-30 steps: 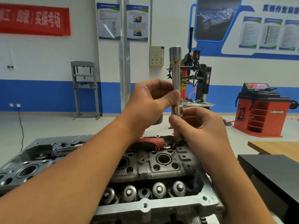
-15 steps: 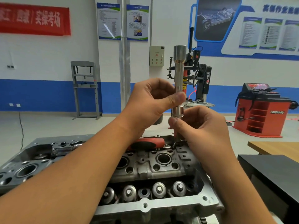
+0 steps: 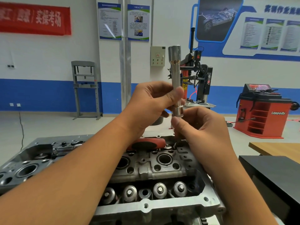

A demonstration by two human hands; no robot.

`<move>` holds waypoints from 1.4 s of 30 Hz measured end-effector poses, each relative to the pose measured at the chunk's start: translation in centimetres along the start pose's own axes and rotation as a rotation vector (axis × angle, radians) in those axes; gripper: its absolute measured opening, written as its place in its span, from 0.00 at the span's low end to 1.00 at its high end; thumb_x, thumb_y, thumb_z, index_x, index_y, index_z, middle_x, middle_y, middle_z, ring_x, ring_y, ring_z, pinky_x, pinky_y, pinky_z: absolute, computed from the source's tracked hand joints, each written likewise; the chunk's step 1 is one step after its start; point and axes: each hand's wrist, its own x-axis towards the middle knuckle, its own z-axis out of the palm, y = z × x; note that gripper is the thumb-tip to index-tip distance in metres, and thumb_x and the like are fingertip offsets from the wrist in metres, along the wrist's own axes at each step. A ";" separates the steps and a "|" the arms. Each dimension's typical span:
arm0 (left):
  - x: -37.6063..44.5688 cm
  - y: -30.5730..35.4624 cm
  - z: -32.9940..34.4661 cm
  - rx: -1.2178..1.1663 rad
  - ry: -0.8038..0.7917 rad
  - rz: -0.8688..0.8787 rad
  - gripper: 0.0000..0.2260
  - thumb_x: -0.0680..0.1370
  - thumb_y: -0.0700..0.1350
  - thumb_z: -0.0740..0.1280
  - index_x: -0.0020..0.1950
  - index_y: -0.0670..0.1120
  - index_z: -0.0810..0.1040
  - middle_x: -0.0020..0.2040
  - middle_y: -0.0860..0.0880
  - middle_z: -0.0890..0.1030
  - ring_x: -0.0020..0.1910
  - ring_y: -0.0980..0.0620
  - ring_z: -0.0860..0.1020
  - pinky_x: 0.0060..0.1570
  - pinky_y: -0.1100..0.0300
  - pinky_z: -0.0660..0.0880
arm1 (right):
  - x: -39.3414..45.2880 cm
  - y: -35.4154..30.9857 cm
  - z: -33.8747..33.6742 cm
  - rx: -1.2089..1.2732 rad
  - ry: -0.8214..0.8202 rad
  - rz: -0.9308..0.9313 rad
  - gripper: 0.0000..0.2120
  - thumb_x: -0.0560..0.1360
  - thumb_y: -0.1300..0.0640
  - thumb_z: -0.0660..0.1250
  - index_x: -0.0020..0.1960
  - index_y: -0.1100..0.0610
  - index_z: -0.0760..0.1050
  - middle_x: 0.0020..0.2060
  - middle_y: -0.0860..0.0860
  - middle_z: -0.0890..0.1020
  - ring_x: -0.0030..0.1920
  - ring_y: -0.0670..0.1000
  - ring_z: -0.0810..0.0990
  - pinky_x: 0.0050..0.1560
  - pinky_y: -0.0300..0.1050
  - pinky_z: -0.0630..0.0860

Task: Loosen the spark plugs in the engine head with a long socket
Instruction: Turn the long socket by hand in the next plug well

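Head view: left hand [image 3: 151,104] grips the upright socket [image 3: 176,78] mid-shaft; right hand [image 3: 199,127] pinches something just beneath it, above the head [image 3: 162,169].

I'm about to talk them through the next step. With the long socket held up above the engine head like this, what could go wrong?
1. The long socket is only pinched between the left hand and the right hand; a slip could drop it onto the engine head.
2. The open spark plug wells below could catch a dropped part.
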 end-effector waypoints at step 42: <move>0.1 -0.3 0.2 -0.046 -0.074 0.023 0.06 0.82 0.37 0.68 0.58 0.41 0.82 0.46 0.45 0.88 0.47 0.49 0.87 0.50 0.53 0.85 | 0.2 0.1 0.0 0.041 -0.047 -0.019 0.07 0.82 0.55 0.69 0.49 0.50 0.85 0.39 0.52 0.86 0.41 0.58 0.85 0.44 0.66 0.82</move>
